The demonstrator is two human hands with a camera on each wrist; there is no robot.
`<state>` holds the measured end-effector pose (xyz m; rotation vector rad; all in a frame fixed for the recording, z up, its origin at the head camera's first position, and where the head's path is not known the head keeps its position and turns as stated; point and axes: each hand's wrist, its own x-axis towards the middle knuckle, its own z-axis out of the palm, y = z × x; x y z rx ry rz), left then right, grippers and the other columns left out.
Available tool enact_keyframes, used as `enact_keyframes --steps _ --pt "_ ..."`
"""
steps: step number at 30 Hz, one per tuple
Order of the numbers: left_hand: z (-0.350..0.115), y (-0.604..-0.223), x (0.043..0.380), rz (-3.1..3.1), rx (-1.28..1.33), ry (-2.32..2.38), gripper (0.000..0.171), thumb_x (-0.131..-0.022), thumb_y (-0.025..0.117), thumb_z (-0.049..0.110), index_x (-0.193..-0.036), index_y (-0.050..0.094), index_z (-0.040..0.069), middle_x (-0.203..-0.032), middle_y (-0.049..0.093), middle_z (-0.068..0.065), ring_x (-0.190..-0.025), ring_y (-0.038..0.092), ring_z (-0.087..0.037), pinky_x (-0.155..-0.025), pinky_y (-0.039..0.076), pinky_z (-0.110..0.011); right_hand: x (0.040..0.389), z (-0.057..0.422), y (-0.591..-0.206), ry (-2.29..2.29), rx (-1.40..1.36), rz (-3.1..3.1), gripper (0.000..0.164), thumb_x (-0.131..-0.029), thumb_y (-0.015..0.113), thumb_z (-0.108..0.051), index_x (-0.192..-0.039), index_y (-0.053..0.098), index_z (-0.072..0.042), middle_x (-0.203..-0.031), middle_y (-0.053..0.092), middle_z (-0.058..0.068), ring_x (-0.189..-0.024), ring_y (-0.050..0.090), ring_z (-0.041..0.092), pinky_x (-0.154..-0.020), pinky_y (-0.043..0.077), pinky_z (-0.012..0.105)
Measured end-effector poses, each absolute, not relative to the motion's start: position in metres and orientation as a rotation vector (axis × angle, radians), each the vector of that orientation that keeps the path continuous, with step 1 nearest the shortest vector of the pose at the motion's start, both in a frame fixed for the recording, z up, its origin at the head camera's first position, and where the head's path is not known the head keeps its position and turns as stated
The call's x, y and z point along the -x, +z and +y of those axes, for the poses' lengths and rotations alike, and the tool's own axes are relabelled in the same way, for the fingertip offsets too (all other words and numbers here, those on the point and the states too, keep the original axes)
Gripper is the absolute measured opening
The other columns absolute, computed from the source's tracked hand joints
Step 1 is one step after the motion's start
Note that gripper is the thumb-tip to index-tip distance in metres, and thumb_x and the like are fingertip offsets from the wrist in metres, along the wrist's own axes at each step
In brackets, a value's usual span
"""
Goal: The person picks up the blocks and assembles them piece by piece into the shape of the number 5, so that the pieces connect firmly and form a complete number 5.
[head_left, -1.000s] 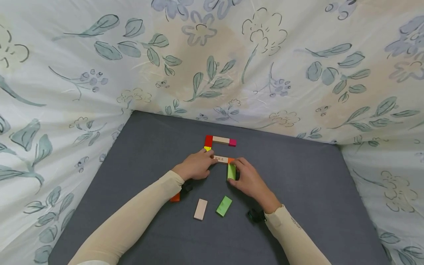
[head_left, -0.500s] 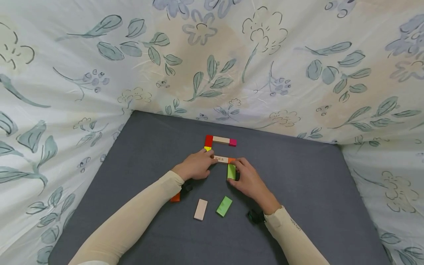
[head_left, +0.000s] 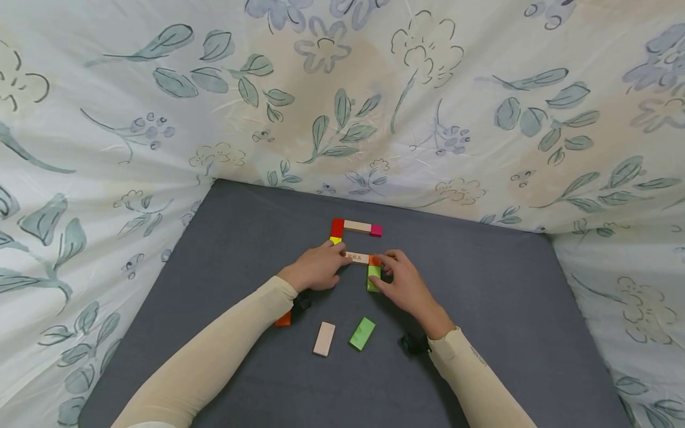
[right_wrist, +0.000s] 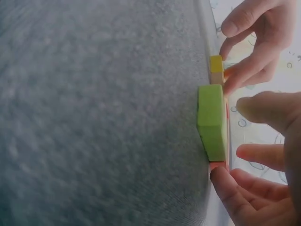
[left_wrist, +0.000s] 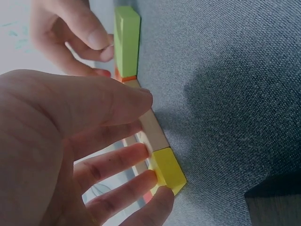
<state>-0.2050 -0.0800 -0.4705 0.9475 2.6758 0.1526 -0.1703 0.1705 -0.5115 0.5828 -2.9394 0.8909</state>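
Two hands over a row of coloured blocks, mid-frame in the head view.
The left hand (head_left: 319,267), fingers spread and gripping nothing, touches the yellow block (left_wrist: 170,169) and the printed beige block (head_left: 357,257) at centre. Just right of these, the right hand (head_left: 408,286) is released, its thumb clear of the upright-running green block (head_left: 373,283), fingertips by the orange block (head_left: 373,261) that meets its upper end. Above, a red block (head_left: 336,227), plain beige bar (head_left: 357,226) and magenta block (head_left: 376,230) form a line; a loose beige block (head_left: 324,339) and second green block (head_left: 362,333) lie lower centre.
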Motion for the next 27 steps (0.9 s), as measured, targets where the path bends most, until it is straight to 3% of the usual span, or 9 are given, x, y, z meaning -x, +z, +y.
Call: enact_keyframes --steps 14,27 --pt "-0.079 -0.47 0.205 2.676 -0.93 0.151 0.052 -0.106 0.071 0.021 -0.157 0.061 0.021 -0.149 0.055 -0.007 -0.119 0.048 -0.025 -0.083 0.057 -0.039 0.169 0.16 -0.513 0.869 -0.515 -2.934 0.048 -0.095 0.088 -0.015 -0.136 0.073 0.003 -0.13 0.057 0.018 -0.095 0.066 0.025 -0.082 0.059 0.042" --pt "-0.08 -0.468 0.203 2.672 -0.934 0.178 0.052 -0.106 0.071 0.019 -0.156 0.062 0.019 -0.147 0.056 -0.007 -0.118 0.048 -0.025 -0.08 0.055 -0.039 0.169 0.159 -0.514 0.888 -0.489 -2.908 0.044 -0.094 0.089 -0.016 -0.132 0.076 0.001 -0.126 0.059 0.016 -0.092 0.064 0.023 -0.078 0.057 0.042"
